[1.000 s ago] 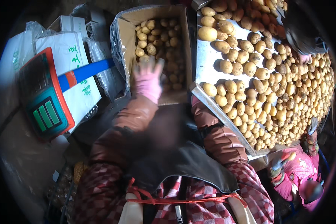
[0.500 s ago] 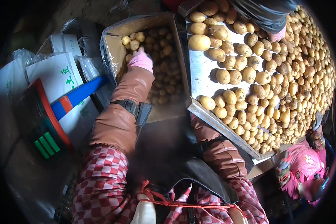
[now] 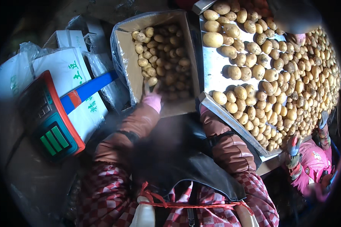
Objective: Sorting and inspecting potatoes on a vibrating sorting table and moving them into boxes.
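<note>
Left hand (image 3: 152, 100), gloved in pink, reaches over the 6 o'clock wall of an open carton (image 3: 123, 51), with its fingers partly spread at one pale potato (image 3: 152, 81). Blur prevents confirming a grip; I cannot tell whether the potato is held or only touched. It lies at the 6 o'clock end of the load, nearest the wearer.

Around it, potatoes (image 3: 159, 38) fill the carton floor, sunlit towards 10 o'clock and shaded towards 3. Clear film covers the outer wall at 9 o'clock, probably as wrapping or lining.

Right hand (image 3: 203, 109) is at 4 o'clock from the left, beside the table corner; its fingers are hidden, so its state cannot be told.

From 1 to 4 o'clock stands a metal table (image 3: 215, 63), spread with loose potatoes. Its raised rim (image 3: 236, 126) presumably stops them rolling off. The carton stands just beside it, apparently for short reach.

At 9 o'clock, a scale display (image 3: 57, 132) sits on a blue post (image 3: 91, 90) angled towards the carton, before white boxes (image 3: 62, 62). Co-workers' hands show at 2 o'clock (image 3: 300, 38) and 4 o'clock.
</note>
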`<state>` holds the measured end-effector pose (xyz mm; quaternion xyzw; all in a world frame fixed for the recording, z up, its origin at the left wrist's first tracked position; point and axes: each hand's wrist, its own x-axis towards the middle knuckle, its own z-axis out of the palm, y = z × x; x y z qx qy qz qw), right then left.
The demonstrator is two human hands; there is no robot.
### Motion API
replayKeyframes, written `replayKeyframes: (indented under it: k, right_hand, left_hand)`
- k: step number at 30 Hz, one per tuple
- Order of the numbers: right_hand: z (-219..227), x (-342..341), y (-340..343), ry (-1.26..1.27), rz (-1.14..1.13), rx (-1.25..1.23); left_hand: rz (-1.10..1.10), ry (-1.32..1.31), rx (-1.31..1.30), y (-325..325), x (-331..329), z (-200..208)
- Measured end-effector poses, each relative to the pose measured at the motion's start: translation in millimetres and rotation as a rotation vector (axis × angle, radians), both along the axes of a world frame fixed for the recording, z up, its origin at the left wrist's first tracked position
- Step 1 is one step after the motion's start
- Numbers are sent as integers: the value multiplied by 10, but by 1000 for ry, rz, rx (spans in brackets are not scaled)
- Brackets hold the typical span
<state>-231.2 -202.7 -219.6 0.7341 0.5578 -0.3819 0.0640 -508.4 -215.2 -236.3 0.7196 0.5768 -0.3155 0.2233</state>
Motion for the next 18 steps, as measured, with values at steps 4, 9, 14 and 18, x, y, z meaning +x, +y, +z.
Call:
replayKeyframes:
  k: [4,9,14,18]
  right_hand:
    - [-81,71,-14,-3,-23,-23]
    - [-39,77,-43,0,-31,-27]
    - [-9,-135,-157,56,-37,-33]
    - [-35,13,-93,48,-52,-36]
  left_hand:
    - [572,-447,-27,-87,101,404]
    - [849,-351,1043,302,-188,1061]
    - [1375,-471,515,-32,-1256,266]
    - [1250,-369,616,-35,-881,53]
